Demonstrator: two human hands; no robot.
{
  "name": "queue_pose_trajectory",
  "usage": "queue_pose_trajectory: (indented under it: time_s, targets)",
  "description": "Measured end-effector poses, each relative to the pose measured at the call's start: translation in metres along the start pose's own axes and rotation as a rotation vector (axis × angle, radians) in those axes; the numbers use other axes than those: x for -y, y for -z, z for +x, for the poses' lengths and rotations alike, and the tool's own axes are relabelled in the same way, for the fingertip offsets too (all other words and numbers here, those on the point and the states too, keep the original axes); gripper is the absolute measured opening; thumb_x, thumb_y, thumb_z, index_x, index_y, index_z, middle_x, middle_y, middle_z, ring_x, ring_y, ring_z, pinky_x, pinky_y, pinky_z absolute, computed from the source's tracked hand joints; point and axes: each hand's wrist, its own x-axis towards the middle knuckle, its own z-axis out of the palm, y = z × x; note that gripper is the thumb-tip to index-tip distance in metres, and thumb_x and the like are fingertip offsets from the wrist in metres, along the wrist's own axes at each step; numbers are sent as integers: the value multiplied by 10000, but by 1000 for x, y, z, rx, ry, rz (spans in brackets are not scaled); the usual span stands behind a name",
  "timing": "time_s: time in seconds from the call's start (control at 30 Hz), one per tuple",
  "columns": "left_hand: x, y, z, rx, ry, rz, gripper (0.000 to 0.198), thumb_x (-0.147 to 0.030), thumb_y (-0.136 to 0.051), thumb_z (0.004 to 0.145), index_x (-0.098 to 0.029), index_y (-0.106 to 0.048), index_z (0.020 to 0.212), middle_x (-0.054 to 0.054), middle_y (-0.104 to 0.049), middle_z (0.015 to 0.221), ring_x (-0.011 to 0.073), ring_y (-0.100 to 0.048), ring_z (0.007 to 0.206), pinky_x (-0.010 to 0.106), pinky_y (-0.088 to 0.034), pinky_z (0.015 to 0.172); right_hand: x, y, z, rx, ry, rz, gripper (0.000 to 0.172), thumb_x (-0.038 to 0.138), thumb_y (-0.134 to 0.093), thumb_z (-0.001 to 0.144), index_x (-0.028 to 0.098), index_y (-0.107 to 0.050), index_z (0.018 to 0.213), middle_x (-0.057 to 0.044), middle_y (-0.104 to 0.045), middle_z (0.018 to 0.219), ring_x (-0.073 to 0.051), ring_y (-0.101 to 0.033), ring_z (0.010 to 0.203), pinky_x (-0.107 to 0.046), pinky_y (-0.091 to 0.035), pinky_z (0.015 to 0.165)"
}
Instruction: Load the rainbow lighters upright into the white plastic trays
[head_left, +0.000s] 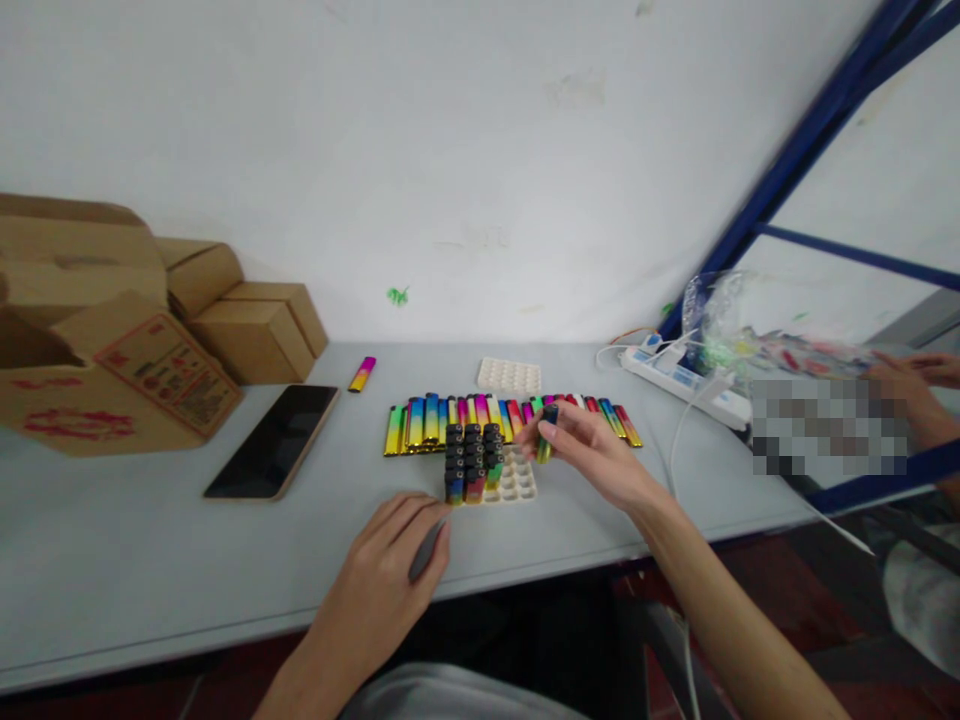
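Observation:
My right hand (592,445) pinches a lighter (547,435) with a dark top and a green-yellow body, above the right part of a pale tray (517,490) with round hollows. Several black-topped lighters (472,465) stand upright in rows in the tray's left part. My left hand (390,560) rests on the table by the tray's near left corner, its fingers curled toward the thumb. A dark grey shape shows between them; I cannot make out what it is. Behind the tray lies a row of shiny, multicoloured lighter bodies (431,420), partly hidden by the standing lighters and my right hand.
A second pale tray (510,376) lies near the wall. One pink-yellow lighter body (362,374) lies apart at left, near a phone (274,443) and cardboard boxes (150,370). At right are a power strip (686,383), cables, a blue frame and another person's hands (915,395).

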Motion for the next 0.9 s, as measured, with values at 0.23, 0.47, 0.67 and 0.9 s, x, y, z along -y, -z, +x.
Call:
queue_pose_trajectory:
  time_s: [0.23, 0.47, 0.67, 0.9]
  targets:
    - [1, 0, -1, 9, 12, -4, 167, -145, -561, 1001, -186, -654, 1133, 76, -715, 1051, 229, -668, 1034, 406, -558, 975, -7, -12, -1, -49, 29, -31, 370, 565, -566, 999, 253, -429, 856, 90, -383, 623, -104, -371, 488, -242, -346, 469]
    - [1, 0, 0, 10, -5, 14, 163, -150, -552, 1008, -187, -641, 1140, 75, -712, 1044, 224, -668, 1018, 404, -562, 966, 1, -19, -3, -291, 169, -673, 402, 442, -541, 978, 215, -441, 662, 53, -368, 575, -113, -355, 545, -279, -245, 549]
    - [1, 0, 0, 5, -7, 14, 171, -144, -556, 1004, -188, -639, 1147, 73, -713, 1046, 225, -667, 1021, 406, -559, 973, 1, -19, -4, -313, 155, -758, 293, 329, -498, 928, 223, -416, 667, 53, -373, 565, -117, -363, 528, -275, -255, 555]
    - [1, 0, 0, 1, -8, -6, 168, -138, -564, 998, -188, -644, 1137, 71, -711, 1034, 223, -667, 1014, 391, -559, 959, 1, -20, -2, -362, 149, -755, 413, 468, -501, 978, 227, -404, 657, 56, -360, 552, -117, -348, 519, -278, -229, 531]
